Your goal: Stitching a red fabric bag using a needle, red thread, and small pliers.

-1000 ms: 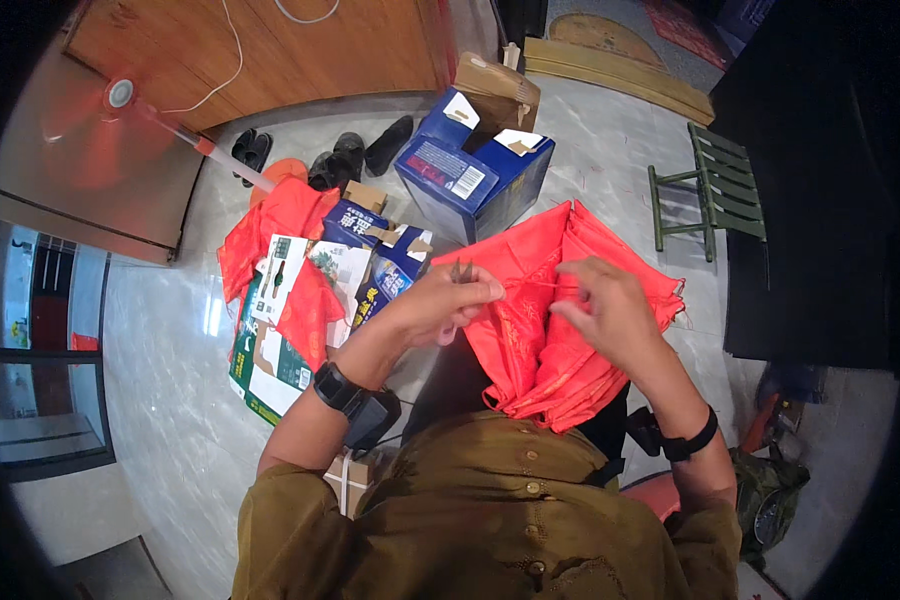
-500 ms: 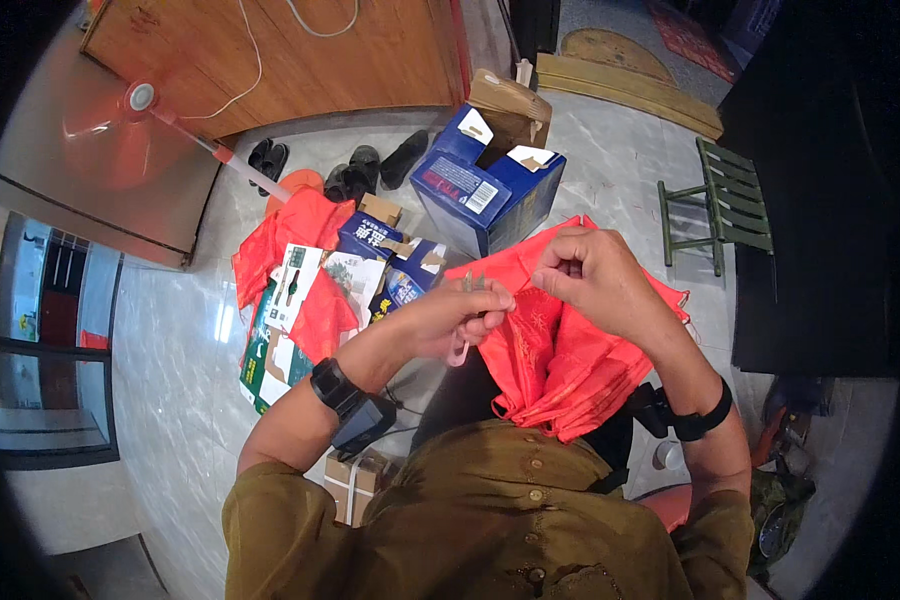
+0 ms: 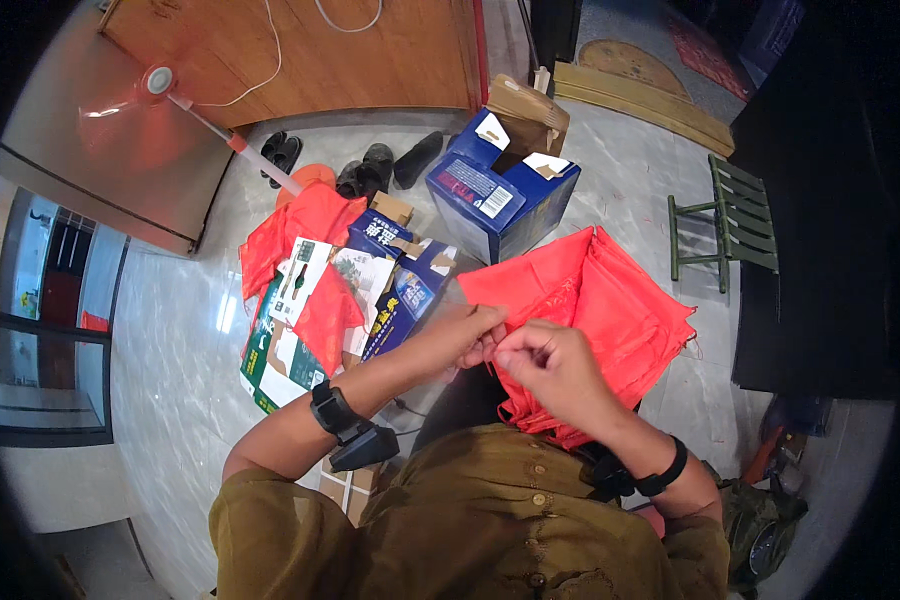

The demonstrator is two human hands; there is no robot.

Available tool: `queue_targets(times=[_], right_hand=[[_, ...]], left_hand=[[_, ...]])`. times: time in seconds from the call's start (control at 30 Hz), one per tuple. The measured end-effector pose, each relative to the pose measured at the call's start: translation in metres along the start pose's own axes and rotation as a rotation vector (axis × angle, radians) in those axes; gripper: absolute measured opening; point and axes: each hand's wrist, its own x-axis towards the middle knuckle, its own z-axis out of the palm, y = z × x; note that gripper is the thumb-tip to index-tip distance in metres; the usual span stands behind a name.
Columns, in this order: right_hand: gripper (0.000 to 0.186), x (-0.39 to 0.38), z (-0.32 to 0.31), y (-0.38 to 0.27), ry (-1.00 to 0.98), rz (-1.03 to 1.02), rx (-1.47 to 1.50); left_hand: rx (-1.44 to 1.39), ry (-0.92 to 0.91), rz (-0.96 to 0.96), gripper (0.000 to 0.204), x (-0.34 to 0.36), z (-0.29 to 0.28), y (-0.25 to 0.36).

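Reference landmark: an open-topped blue cardboard box [image 3: 520,215] with torn white and brown flaps, standing on the grey tiled floor [image 3: 175,330]. The stack of thin, bright red fabric [image 3: 630,305] lies across the wearer's lap, on the near side of the box and offset to its right.

Hand state: I observe both hands at the left edge of the fabric, nearer the wearer than the box. The left hand [image 3: 478,340] is curled narrow, thumb against fingers. The right hand [image 3: 548,365] is set in a narrow pinch, its fingertips directed at the left's. I cannot tell whether the two sets of fingertips touch, or what is gripped between them.

Surroundings: left of the box, I note flattened green-and-white carton board [image 3: 265,350] with loose red cloth pieces [image 3: 325,212] on top. Dark shoes [image 3: 418,160] stand just left of the box; farther left is a fan with a round white hub [image 3: 158,80]. A green slatted stool [image 3: 745,220] stands right of the box, well apart.
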Motion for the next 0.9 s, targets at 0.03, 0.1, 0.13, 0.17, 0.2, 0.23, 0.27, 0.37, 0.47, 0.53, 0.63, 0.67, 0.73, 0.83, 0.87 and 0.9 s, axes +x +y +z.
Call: queue_targets(times=[0.03,0.1,0.13,0.17,0.2,0.23,0.27,0.37,0.47,0.53,0.63,0.67,0.73,0.83,0.87,0.9], right_hand=[[0.007,-0.002,0.008,-0.002,0.002,-0.103,-0.088],[0.005,-0.004,0.019,0.005,0.003,-0.168,-0.105],[0.005,-0.006,0.021,0.006,-0.003,-0.227,-0.192],[0.005,-0.005,0.023,0.006,-0.013,-0.289,-0.279],[0.007,-0.006,0.022,0.004,-0.055,-0.323,-0.330],[0.007,-0.006,0.015,0.003,-0.064,-0.326,-0.330],[0.006,-0.004,0.002,0.004,-0.094,-0.364,-0.538],[0.006,0.019,-0.035,0.020,-0.071,-0.347,-0.990],[0.007,0.039,-0.063,0.046,-0.085,-0.323,-1.053],[0.008,0.039,-0.072,0.057,0.001,-0.295,-1.023],[0.010,0.039,-0.063,0.044,0.282,-0.313,-0.846],[0.012,0.033,-0.057,0.031,0.487,-0.335,-0.707],[0.013,0.003,-0.047,0.003,0.326,-0.126,-0.478],[0.011,-0.013,-0.024,-0.001,-0.063,0.032,-0.259],[0.009,-0.011,-0.018,0.006,-0.089,-0.059,-0.463],[0.008,-0.010,-0.013,0.012,-0.116,-0.151,-0.667]], left_hand=[[0.003,-0.053,-0.045,0.005,0.002,-0.001,0.000],[0.190,-0.043,-0.053,0.007,0.002,0.004,0.005],[0.380,-0.036,-0.065,0.009,0.002,0.005,0.007],[0.374,-0.029,-0.062,0.009,0.005,-0.001,0.000],[0.481,-0.027,0.107,0.011,0.010,-0.009,-0.010],[0.587,-0.024,0.275,0.014,0.013,-0.017,-0.019],[0.583,-0.020,0.274,0.014,0.012,-0.020,-0.018],[0.604,0.181,0.249,0.020,0.010,-0.029,-0.018],[0.494,0.121,0.264,0.020,0.017,-0.034,-0.022],[0.348,0.071,-0.010,0.022,0.005,-0.023,0.000],[0.181,0.051,0.039,0.021,0.001,-0.026,-0.007],[0.173,0.056,0.036,0.021,-0.002,-0.025,-0.009],[0.168,0.105,0.029,0.019,-0.005,-0.020,-0.008],[0.178,0.040,0.115,0.018,-0.001,-0.022,-0.014],[0.177,0.034,0.111,0.018,-0.002,-0.019,-0.011],[0.246,0.062,0.107,0.017,-0.005,-0.015,-0.005]])
